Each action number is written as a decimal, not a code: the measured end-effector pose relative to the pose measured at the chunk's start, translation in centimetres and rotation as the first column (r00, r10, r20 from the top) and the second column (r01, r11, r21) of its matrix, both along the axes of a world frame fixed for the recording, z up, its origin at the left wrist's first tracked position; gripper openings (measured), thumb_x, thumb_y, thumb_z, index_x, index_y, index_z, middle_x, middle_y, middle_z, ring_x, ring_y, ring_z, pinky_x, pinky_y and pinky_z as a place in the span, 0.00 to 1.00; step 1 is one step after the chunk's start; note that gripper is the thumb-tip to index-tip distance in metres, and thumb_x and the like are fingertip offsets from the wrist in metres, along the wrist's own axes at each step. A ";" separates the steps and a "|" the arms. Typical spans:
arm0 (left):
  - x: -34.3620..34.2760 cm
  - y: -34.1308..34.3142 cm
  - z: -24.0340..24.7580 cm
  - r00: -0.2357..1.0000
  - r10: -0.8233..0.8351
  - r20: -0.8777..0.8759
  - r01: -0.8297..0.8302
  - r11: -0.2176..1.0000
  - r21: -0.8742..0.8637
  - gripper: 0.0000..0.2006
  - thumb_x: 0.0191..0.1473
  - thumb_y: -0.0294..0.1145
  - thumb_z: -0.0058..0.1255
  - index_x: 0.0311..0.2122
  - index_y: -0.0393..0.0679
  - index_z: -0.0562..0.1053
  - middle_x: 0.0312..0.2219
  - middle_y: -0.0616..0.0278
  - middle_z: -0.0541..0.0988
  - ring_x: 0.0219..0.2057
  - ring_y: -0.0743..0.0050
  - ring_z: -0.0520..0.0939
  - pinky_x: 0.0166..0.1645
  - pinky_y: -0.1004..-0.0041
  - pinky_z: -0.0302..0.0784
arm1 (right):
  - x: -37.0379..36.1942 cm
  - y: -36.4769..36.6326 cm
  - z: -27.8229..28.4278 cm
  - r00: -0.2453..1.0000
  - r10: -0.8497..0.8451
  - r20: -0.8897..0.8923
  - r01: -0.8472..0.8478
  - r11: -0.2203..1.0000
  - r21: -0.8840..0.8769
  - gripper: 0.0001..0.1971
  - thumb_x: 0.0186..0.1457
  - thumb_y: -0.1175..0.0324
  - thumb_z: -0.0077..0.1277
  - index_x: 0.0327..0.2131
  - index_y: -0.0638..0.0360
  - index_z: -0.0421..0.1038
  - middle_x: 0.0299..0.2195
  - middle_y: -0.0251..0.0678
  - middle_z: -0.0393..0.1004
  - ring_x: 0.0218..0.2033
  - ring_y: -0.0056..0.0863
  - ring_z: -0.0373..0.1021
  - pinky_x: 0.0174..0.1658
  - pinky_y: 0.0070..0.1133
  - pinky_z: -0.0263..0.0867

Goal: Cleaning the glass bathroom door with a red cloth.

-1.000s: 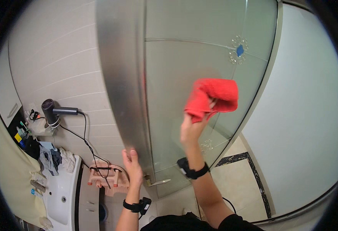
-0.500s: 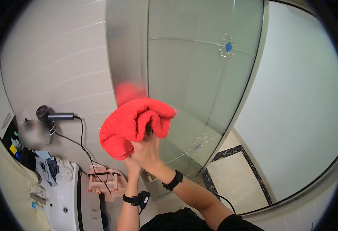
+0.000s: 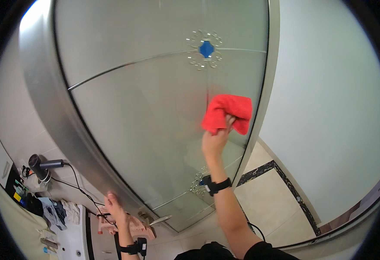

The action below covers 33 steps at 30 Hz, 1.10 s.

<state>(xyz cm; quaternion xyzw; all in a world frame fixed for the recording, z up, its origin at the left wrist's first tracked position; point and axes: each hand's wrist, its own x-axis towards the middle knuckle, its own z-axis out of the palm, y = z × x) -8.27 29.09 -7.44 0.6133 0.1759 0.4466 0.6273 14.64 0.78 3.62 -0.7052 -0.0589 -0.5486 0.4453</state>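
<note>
A red cloth towel (image 3: 231, 112), bunched up, is in my right hand (image 3: 216, 142), whose fingers close round its lower folds. The towel lies at the frosted glass panel of a door (image 3: 146, 112), below a clear ornament with a blue centre (image 3: 206, 49). Down at the left, my left hand (image 3: 116, 209) grips the outer edge of the door's silver metal frame (image 3: 86, 156); some of its fingers are hidden. A silver lever handle (image 3: 159, 220) sticks out from the frame to the right of that hand.
At the lower left are a hair dryer (image 3: 37, 164) with a dangling cord, a white sink (image 3: 75, 236) with clothes (image 3: 55, 212) at its far end, and a folded pink plastic stool (image 3: 136, 227). A pale wall (image 3: 320, 108) and a dark-bordered tile floor (image 3: 276, 199) lie to the right.
The door appears closer and at a different angle. My hands, together at the towel before, are apart: the right moved rightward with the towel, while the left went down to the frame edge.
</note>
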 end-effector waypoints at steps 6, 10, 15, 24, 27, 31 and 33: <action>-0.4 1.4 -0.4 0.997 0.072 -0.034 -0.075 0.993 -0.092 0.22 0.57 0.55 0.38 0.37 0.42 0.66 0.29 0.72 0.67 0.31 0.82 0.66 0.39 0.81 0.63 | 8.0 -12.1 -6.7 0.977 0.139 -0.161 -0.096 0.963 0.251 0.22 0.51 0.69 0.48 0.50 0.65 0.61 0.55 0.54 0.56 0.60 0.48 0.48 0.60 0.34 0.44; 1.8 -1.5 2.6 0.992 0.121 -0.047 -0.124 0.990 -0.064 0.23 0.57 0.58 0.37 0.35 0.44 0.66 0.26 0.74 0.65 0.28 0.85 0.64 0.34 0.81 0.61 | 9.4 -15.4 -10.3 0.978 0.092 -0.187 -0.045 0.969 0.243 0.17 0.55 0.64 0.48 0.43 0.66 0.64 0.39 0.47 0.68 0.40 0.38 0.65 0.46 0.28 0.58; 0.2 0.9 1.1 0.999 0.048 0.010 -0.046 0.990 -0.136 0.23 0.54 0.58 0.41 0.38 0.45 0.65 0.25 0.75 0.62 0.26 0.84 0.62 0.33 0.76 0.59 | 8.5 -14.1 -14.2 0.956 0.237 -0.176 -0.159 0.915 0.370 0.14 0.57 0.61 0.46 0.35 0.66 0.66 0.23 0.37 0.66 0.23 0.30 0.62 0.31 0.26 0.60; 0.1 -1.6 1.8 0.998 -0.062 -0.010 0.060 0.990 -0.126 0.36 0.55 0.58 0.39 0.57 0.36 0.54 0.55 0.59 0.60 0.56 0.69 0.61 0.59 0.70 0.54 | 3.1 -10.1 -32.0 0.849 0.032 -0.528 0.137 0.951 0.277 0.30 0.58 0.47 0.39 0.38 0.74 0.68 0.31 0.49 0.74 0.30 0.45 0.67 0.37 0.35 0.59; -1.9 -0.9 2.3 0.997 -0.066 -0.028 0.063 0.992 -0.114 0.35 0.54 0.58 0.41 0.54 0.36 0.58 0.53 0.60 0.62 0.54 0.71 0.63 0.58 0.70 0.56 | -4.2 -3.4 -26.1 0.628 0.340 -0.700 0.018 0.893 0.450 0.31 0.57 0.47 0.40 0.25 0.75 0.70 0.21 0.54 0.71 0.23 0.45 0.66 0.33 0.36 0.59; -2.2 1.3 0.9 0.995 0.011 -0.098 -0.024 0.991 -0.128 0.26 0.56 0.53 0.43 0.45 0.37 0.67 0.38 0.66 0.72 0.40 0.79 0.69 0.47 0.77 0.63 | -8.8 2.0 -21.0 0.749 0.417 -0.515 -0.126 0.853 0.507 0.31 0.57 0.48 0.42 0.21 0.75 0.68 0.20 0.52 0.70 0.22 0.41 0.64 0.31 0.34 0.59; -2.2 0.2 2.2 0.970 -0.136 -0.203 0.129 0.990 -0.050 0.28 0.56 0.50 0.45 0.50 0.35 0.63 0.42 0.62 0.72 0.45 0.77 0.69 0.51 0.77 0.62 | -9.6 2.9 -20.1 0.609 0.631 -0.480 -0.174 0.697 0.696 0.25 0.56 0.50 0.46 0.34 0.70 0.68 0.33 0.38 0.71 0.33 0.26 0.66 0.39 0.24 0.61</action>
